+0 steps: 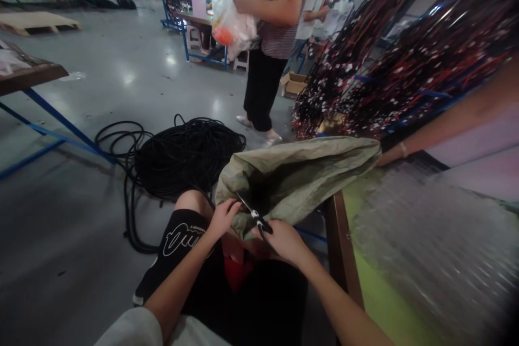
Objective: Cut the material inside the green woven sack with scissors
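A large olive-green fabric sack (312, 159) gapes open in front of my knees, its inside dark. My left hand (224, 217) pinches the near left part of its rim. In my right hand (279, 238) is a pair of scissors (256, 216) with black handles; the blades point up and left over the sack's mouth, close to my left fingers. Another person's arm (438, 124) reaches in from the right, and that hand is at the sack's far right corner.
A heap of coiled black cable (182, 157) lies on the floor ahead to the left. At right stands a yellow-green table (365, 238) bearing clear plastic wrap (438, 227). Bundled dark wires (365, 65) hang behind. A person (271, 38) carries a plastic bag (233, 21).
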